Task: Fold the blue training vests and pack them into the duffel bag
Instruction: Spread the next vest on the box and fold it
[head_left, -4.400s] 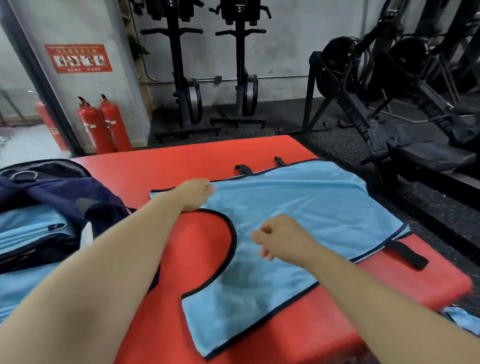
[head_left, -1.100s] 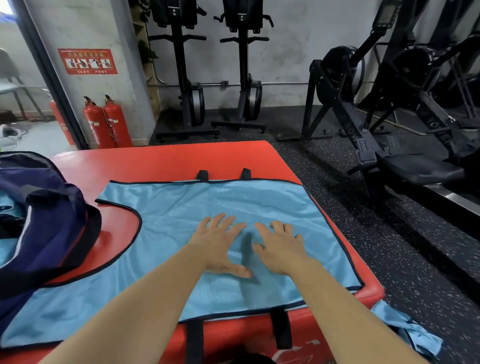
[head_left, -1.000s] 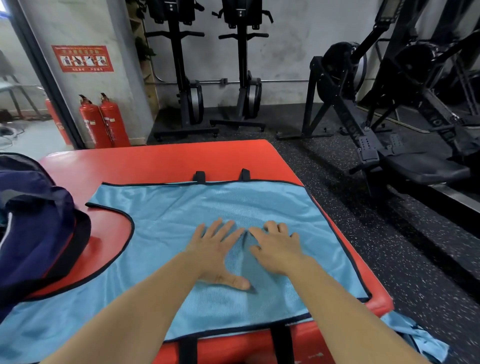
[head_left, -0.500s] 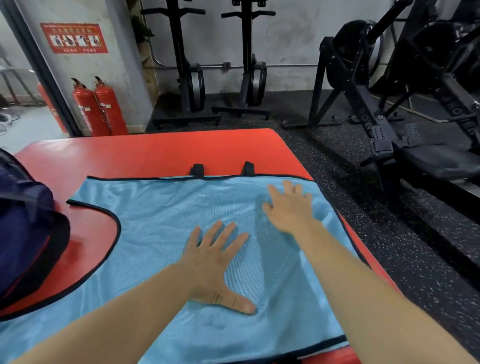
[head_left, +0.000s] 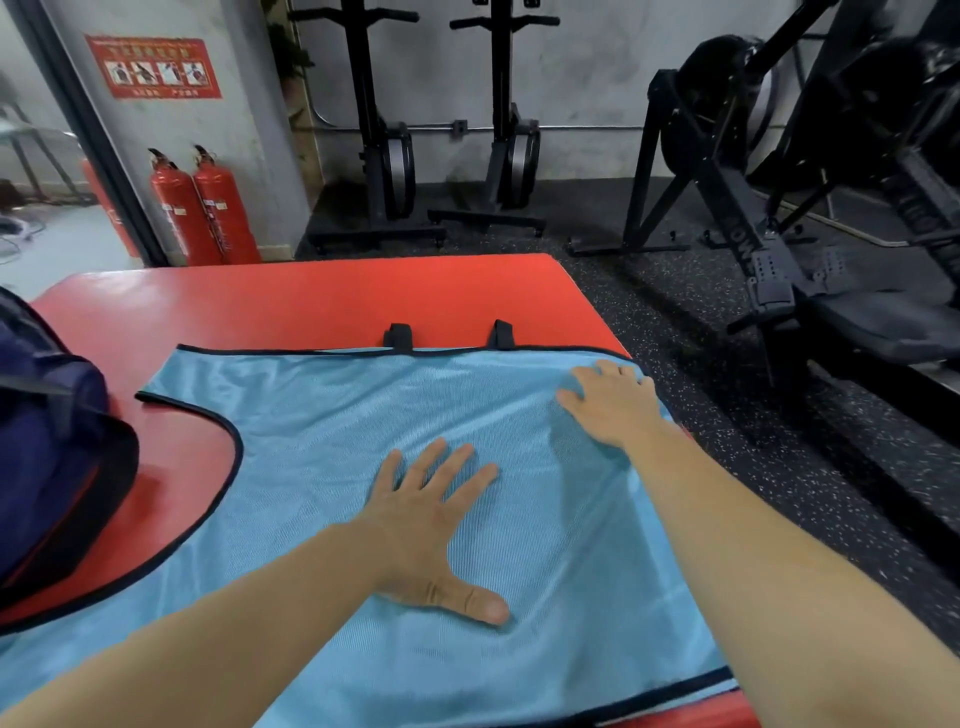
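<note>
The blue vest (head_left: 322, 441) lies spread flat on the red surface (head_left: 311, 301). Its right edge runs close along the surface's right edge, and its dark-bound near hem sits just inside the near edge. A band of bare red shows between the far hem and the surface's far edge. 2 black strap tabs (head_left: 397, 335) stick out over that hem. On the left, a curved, dark-bound cutout exposes more red beside the navy duffel bag (head_left: 47, 467).

The left hand (head_left: 421, 525) presses palm-down on the middle of the vest, its fingers (head_left: 457, 467) straight and spread wide, thumb out to the side. The right hand (head_left: 608, 405) lies flat on the vest's far right corner, its fingers (head_left: 613, 371) straight and close together, holding nothing.

The bag is cut off by the frame's left edge, so its opening is not visible. The vest's near left part runs out of frame, and both forearms cover parts of the cloth.

Dark speckled floor (head_left: 675, 322) lies to the right of the surface. 2 red fire extinguishers (head_left: 208, 208) stand by the wall under a red sign (head_left: 153, 67), and black exercise machines (head_left: 753, 182) line the back and right.
</note>
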